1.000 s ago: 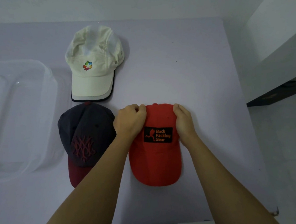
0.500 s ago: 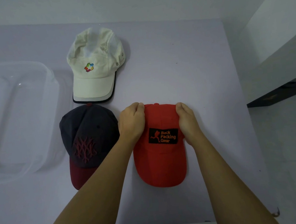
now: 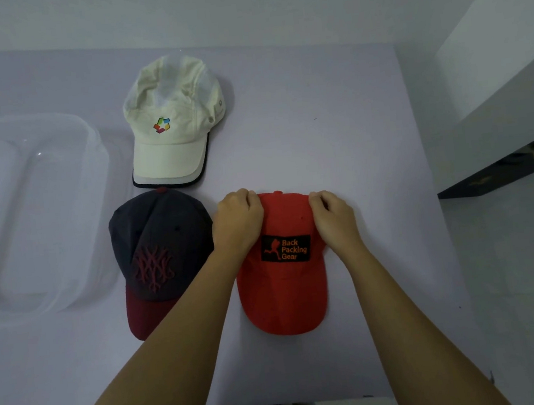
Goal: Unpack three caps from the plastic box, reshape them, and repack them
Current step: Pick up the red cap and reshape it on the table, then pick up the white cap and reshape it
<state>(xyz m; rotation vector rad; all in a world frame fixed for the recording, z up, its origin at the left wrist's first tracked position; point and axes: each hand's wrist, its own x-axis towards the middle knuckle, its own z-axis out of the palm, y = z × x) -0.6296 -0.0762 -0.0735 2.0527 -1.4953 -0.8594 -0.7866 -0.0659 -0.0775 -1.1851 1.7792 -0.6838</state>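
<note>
A red cap [image 3: 285,296] with a black "Back Packing Gear" patch lies on the table, brim toward me. My left hand [image 3: 238,225] grips the left side of its crown and my right hand [image 3: 335,220] grips the right side. A dark navy cap [image 3: 158,246] with a maroon brim and red embroidery lies just left of the red one, touching my left forearm. Farther back sits a cream cap [image 3: 172,129] with a small multicoloured logo. The clear plastic box [image 3: 95,147] stands at the left with nothing inside.
The pale lilac table [image 3: 333,122] has bare surface to the right of and behind the red cap. Its right edge drops to a grey floor, and a white wall ledge [image 3: 494,89] with a dark shelf [image 3: 493,178] rises beyond it.
Both hands have slid slightly toward the top of the red cap's crown, fingers curling tighter onto the fabric. The cap has barely shifted on the table.
</note>
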